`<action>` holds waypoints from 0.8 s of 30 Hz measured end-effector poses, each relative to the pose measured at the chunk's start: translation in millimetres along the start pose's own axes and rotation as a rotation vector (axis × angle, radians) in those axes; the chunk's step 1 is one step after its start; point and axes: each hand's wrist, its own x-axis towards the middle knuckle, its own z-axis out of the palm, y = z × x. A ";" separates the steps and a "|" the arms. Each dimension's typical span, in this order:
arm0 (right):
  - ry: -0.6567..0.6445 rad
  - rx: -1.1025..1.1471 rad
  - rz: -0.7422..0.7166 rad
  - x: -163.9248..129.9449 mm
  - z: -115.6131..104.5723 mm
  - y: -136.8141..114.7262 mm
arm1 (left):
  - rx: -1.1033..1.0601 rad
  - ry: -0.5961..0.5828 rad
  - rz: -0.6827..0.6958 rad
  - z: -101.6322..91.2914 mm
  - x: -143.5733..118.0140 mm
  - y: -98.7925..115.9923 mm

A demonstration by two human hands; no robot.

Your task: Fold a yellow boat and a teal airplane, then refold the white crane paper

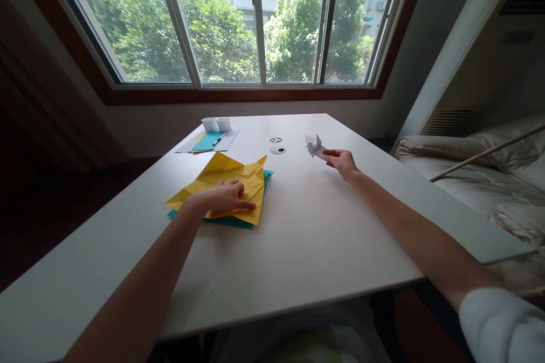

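My left hand rests on a creased sheet of yellow paper, fingers slightly bent and the thumb stretched out to the right. Under the yellow sheet, edges of teal paper stick out at the front and right. My right hand pinches a small white folded-paper bird between thumb and fingers, at the right side of the table. Two small round pieces, a patterned one and a paler one with a dark spot, lie between the hands, nearer the right.
At the far left of the white table lie white, yellow and teal sheets with a pen on top. Two small white containers stand behind them. A window rises beyond the table; a cushioned seat is at right.
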 end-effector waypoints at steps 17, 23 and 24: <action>-0.657 0.250 -0.358 -98.8 24.8 -55.1 | -1.154 0.263 0.159 8.8 4.4 86.6; -0.659 0.190 -0.373 -94.6 22.5 -51.2 | -1.368 0.374 0.059 16.8 10.7 95.4; -0.661 0.179 -0.376 -94.0 21.7 -50.9 | -1.395 0.383 0.037 17.4 12.4 94.8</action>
